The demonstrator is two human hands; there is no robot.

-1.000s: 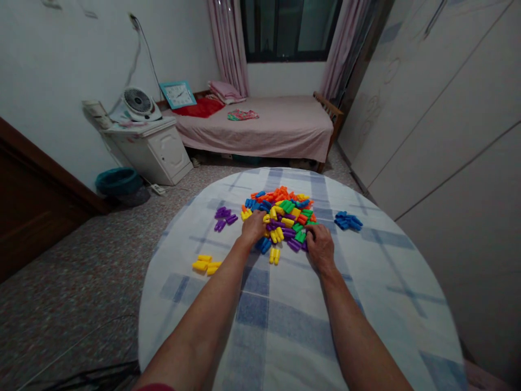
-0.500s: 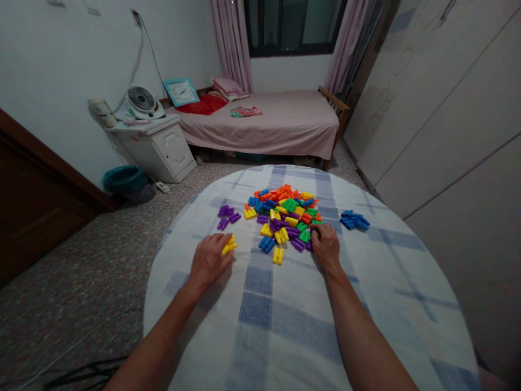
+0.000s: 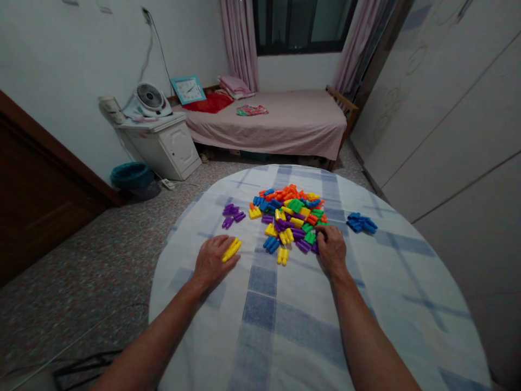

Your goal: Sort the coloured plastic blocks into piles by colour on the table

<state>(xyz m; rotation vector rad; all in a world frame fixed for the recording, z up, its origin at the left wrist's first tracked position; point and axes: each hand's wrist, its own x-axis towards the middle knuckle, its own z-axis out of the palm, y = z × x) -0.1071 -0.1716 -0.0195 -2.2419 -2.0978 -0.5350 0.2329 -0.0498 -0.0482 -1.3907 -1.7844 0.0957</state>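
My left hand (image 3: pixel 215 262) is on the left part of the table, its fingers closed on a yellow bullet-shaped plastic building piece (image 3: pixel 232 250). My right hand (image 3: pixel 331 247) rests at the right edge of a mixed heap of such pieces (image 3: pixel 291 217) with its fingers curled down. Beside those fingertips lie a green piece (image 3: pixel 310 238) and a partly covered purple piece (image 3: pixel 315 247); what the fingers grip, if anything, is hidden. At the heap's near edge lie a single yellow piece (image 3: pixel 282 256) and a blue piece (image 3: pixel 271 244).
A small group of purple pieces (image 3: pixel 232 215) lies left of the heap, and blue pieces (image 3: pixel 361 223) lie to its right. The round table wears a checked cloth (image 3: pixel 301 326). Beyond stand a bed (image 3: pixel 280 119), a white cabinet (image 3: pixel 175 146) with a fan (image 3: pixel 150 98), and a bin (image 3: pixel 132 176).
The yellow piece in my left hand has turned and now shows its side more fully. My right hand stays at the heap's edge. The whole view has shifted slightly.
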